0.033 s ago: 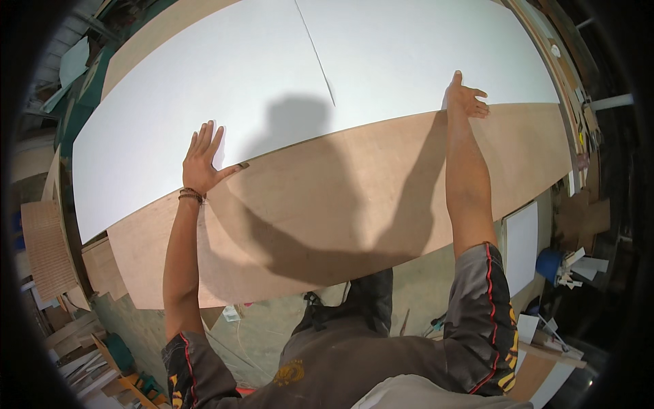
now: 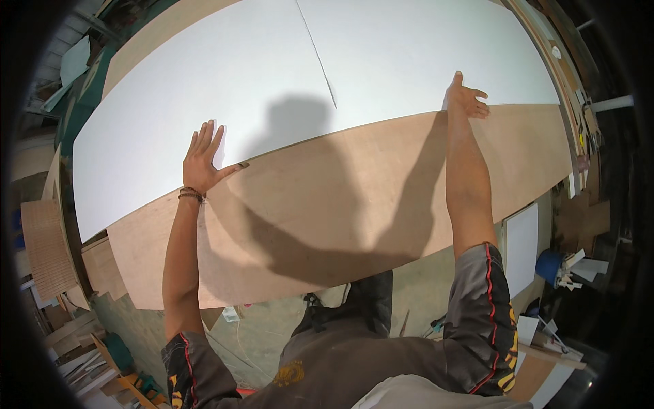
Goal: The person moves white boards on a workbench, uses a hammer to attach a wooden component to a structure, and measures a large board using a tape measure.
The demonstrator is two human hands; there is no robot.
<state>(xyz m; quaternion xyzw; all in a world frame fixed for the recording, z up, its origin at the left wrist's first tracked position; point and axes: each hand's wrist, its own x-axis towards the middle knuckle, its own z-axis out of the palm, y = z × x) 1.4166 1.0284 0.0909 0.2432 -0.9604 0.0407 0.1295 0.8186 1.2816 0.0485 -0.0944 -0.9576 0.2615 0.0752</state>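
A large white sheet (image 2: 388, 61) lies over a brown wooden board (image 2: 306, 204), which juts out on my side. My left hand (image 2: 201, 160) rests flat on the sheet near its front edge, fingers stretched and thumb spread towards the board. Farther right, my right hand (image 2: 466, 99) is at the same edge, its fingers spread apart and holding nothing. Between the hands, a thin dark line (image 2: 317, 51) runs from the far side of the sheet; whether it is a mark, a slit or a thin strip I cannot tell. My shadow falls across both surfaces.
At the right stand a leaning white panel (image 2: 521, 249) and a blue container (image 2: 548, 264) with offcuts beside it. A ribbed brown panel (image 2: 48, 249) is at the left, above piled wood scraps (image 2: 78, 371). Long strips (image 2: 545, 61) run along the right side of the sheet.
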